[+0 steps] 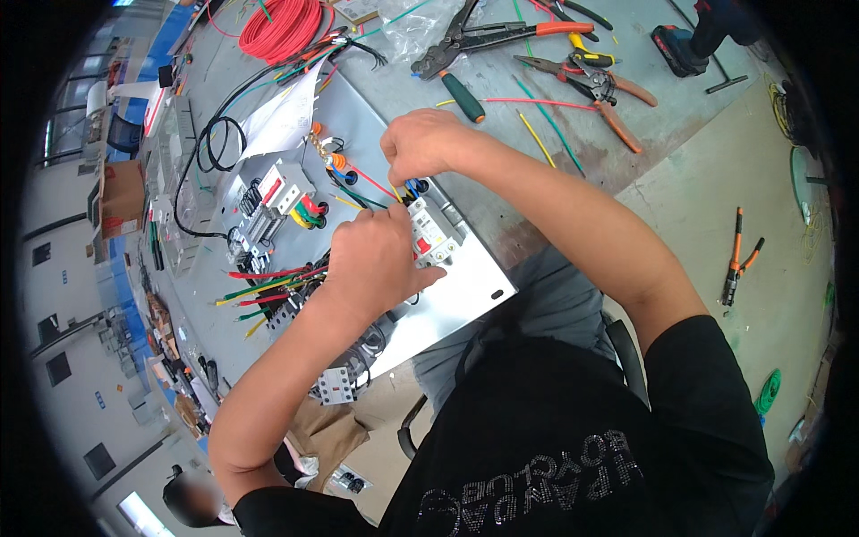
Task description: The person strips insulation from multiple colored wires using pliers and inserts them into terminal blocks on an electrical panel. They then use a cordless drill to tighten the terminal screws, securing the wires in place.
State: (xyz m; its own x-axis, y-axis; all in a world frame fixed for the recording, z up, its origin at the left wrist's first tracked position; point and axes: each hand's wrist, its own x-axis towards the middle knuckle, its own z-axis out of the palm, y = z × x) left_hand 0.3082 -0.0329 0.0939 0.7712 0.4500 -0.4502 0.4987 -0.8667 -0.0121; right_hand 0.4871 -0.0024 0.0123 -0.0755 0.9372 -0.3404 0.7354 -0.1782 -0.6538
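A white two-pole circuit breaker [432, 231] with a red switch sits near the right edge of a metal mounting plate [470, 291]. My left hand [371, 255] lies against the breaker's left side, its fingers curled at the wire end and its thumb stretched past the lower edge. Just above the breaker, my right hand [425, 148] has its fingers closed near blue wires [412, 186]. Whatever either hand grips is hidden. A larger breaker [284, 186] with coloured wires stands farther left on the plate. Bundled red, green and yellow wires [259, 291] stick out beyond my left wrist.
Crimping pliers [456, 45], a green-handled screwdriver [462, 98] and wire strippers [595, 85] lie on the grey table. A red wire coil [279, 29] and a cordless drill [680, 49] are at the back. Orange-handled pliers [735, 259] lie on the floor. Another person [192, 497] is at lower left.
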